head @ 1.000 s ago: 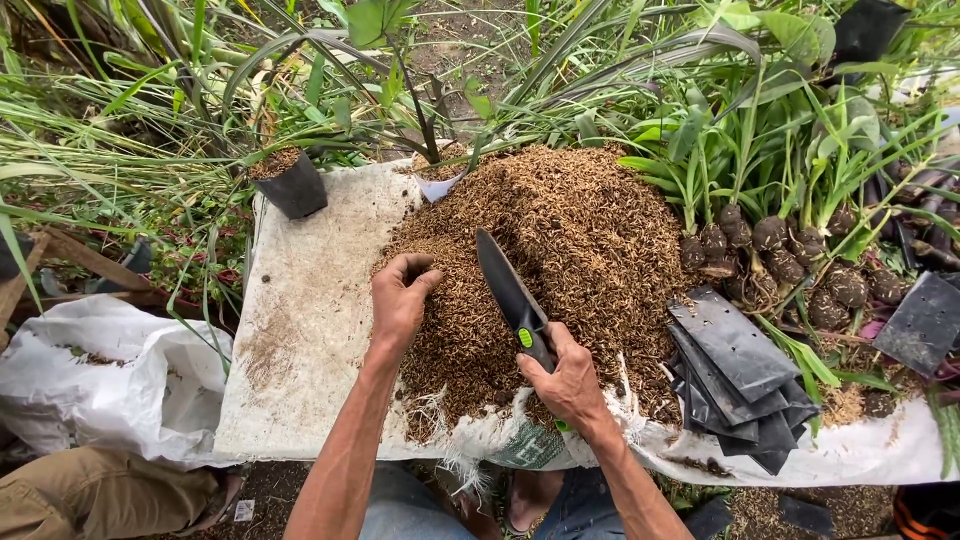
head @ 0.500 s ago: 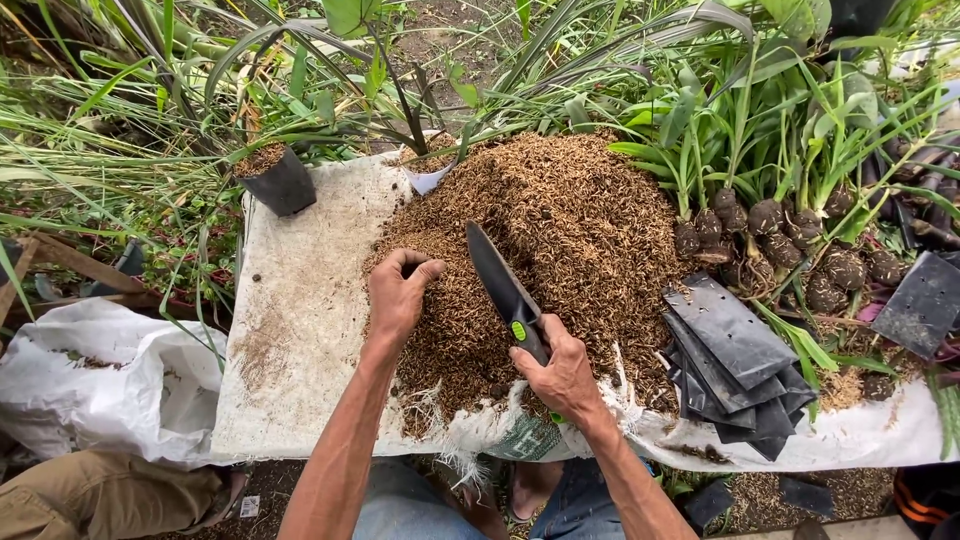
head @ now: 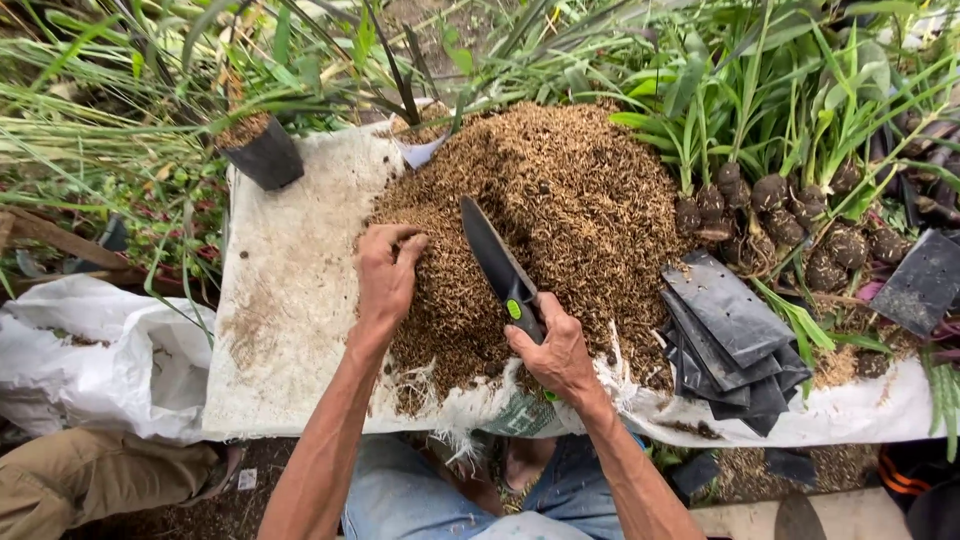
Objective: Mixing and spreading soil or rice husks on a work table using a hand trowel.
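Observation:
My right hand (head: 553, 350) grips the handle of a black garden trowel (head: 492, 256) with a green dot; its blade points up and left over a big heap of brown husk mix (head: 570, 210). My left hand (head: 385, 272) rests curled on the heap's left edge, fingers dug into the husks. The heap lies on a white woven sack sheet (head: 290, 300).
A stack of flat black nursery bags (head: 730, 345) lies right of the heap. Behind them stand several green plantlets with dark root balls (head: 790, 215). A filled black bag (head: 262, 152) sits at the sheet's far left corner. A white sack (head: 90, 350) lies left.
Both hands and the trowel stay at the heap, barely shifting. My left hand's fingers curl a little deeper into the husks. The view has tilted slightly downward.

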